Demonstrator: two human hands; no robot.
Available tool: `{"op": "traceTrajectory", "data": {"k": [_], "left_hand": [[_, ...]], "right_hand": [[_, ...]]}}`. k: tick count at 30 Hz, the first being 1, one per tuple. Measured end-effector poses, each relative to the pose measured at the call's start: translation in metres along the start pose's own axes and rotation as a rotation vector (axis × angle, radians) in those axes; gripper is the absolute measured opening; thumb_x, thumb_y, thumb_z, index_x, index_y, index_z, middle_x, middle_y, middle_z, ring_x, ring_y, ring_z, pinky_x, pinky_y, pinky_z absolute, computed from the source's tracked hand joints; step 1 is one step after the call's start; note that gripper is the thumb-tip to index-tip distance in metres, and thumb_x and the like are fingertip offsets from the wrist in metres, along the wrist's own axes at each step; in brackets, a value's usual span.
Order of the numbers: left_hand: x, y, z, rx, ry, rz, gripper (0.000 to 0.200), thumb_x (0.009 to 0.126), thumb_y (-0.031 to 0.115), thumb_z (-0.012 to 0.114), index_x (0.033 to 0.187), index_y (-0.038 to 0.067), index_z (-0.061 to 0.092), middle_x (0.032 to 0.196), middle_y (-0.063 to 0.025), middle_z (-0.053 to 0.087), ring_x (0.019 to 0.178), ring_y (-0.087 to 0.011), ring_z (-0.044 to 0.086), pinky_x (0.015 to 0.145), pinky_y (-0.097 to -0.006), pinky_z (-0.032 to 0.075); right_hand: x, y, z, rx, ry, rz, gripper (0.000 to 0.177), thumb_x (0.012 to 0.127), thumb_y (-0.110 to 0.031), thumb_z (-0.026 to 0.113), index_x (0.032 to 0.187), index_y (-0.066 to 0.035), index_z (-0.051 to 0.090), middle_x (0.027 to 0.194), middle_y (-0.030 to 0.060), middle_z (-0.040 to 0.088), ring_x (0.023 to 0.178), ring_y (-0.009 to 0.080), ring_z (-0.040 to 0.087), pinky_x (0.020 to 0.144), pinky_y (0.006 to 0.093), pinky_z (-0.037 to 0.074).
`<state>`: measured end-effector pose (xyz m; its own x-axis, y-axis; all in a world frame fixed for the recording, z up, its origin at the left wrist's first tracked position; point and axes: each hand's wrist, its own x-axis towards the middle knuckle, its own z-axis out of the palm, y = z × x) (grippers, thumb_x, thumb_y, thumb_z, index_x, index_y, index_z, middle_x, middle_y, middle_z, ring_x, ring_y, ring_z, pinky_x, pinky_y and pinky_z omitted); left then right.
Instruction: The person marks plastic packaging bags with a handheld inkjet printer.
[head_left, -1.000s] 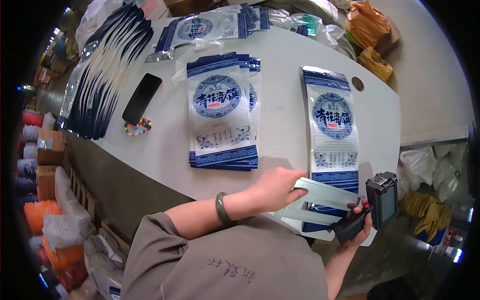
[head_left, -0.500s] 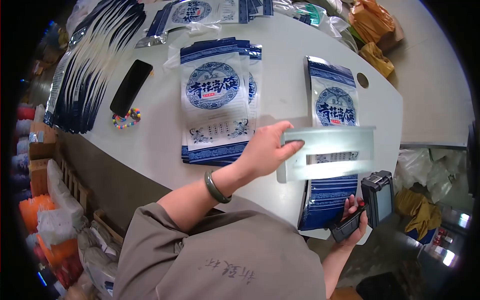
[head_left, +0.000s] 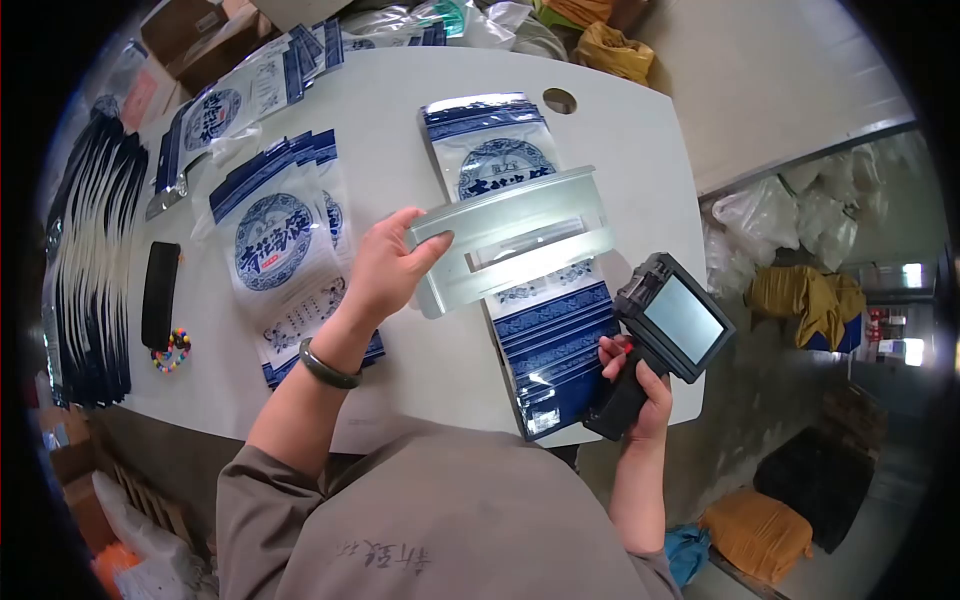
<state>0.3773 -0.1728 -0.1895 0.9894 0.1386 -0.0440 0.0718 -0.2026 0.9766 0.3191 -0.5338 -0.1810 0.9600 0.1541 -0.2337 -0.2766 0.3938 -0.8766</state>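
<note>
My left hand (head_left: 393,258), with a dark bangle on its wrist, grips the left end of a translucent plastic guide frame (head_left: 440,272) with a long slot. The frame lies across a stack of blue-and-white printed bags (head_left: 555,345), covering part of their print. Wrapped round the black handle of a handheld printer (head_left: 655,350) is my right hand (head_left: 640,395). The printer's grey screen faces up, and it is held at the right edge of the bag stack, close to the frame's lower right. Whether the printer touches the bags is hidden.
Another fanned pile of bags (head_left: 285,250) lies left on the white table (head_left: 390,120). Farther left are a black phone (head_left: 160,295), a beaded bracelet (head_left: 172,350) and a long row of bags (head_left: 95,260). A round hole (head_left: 560,100) pierces the far right tabletop.
My view has turned to the right, so the table things appear farther left. The printer is raised and turned, its screen now more visible. My left hand still holds the frame over the bags.
</note>
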Motion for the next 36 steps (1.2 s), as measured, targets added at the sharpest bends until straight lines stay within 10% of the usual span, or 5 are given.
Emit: {"op": "traceTrajectory", "data": {"k": [8,17,36], "left_hand": [[0.009,-0.006,0.005,0.321,-0.003,-0.032,0.032,0.090,0.028,0.071,0.104,0.000,0.068,0.071,-0.0154,0.067,0.065,-0.0236,0.068,0.063,-0.0353,0.051],[0.010,-0.009,0.003,0.428,0.008,-0.057,0.038,0.088,0.032,0.073,0.107,-0.001,0.068,0.070,-0.0166,0.067,0.068,-0.0298,0.069,0.066,-0.0405,0.052],[0.008,-0.010,0.003,0.524,0.061,0.009,0.034,0.089,0.035,0.071,0.108,0.007,0.070,0.083,-0.0147,0.071,0.084,-0.0334,0.069,0.075,-0.0446,0.053]], "right_hand": [[0.002,0.001,0.002,0.029,0.036,0.010,0.043,0.092,-0.017,0.064,0.124,0.011,0.057,0.089,0.0183,0.067,0.106,0.0312,0.065,0.108,0.0476,0.046],[0.001,-0.036,0.043,-0.103,0.091,0.122,0.036,0.089,-0.006,0.066,0.121,0.009,0.058,0.084,0.0130,0.064,0.083,0.0220,0.067,0.072,0.0346,0.061],[0.047,-0.044,0.150,-1.036,-0.069,0.313,0.026,0.087,-0.014,0.068,0.104,0.004,0.064,0.080,0.0093,0.068,0.066,0.0142,0.065,0.063,0.0313,0.054]]}}
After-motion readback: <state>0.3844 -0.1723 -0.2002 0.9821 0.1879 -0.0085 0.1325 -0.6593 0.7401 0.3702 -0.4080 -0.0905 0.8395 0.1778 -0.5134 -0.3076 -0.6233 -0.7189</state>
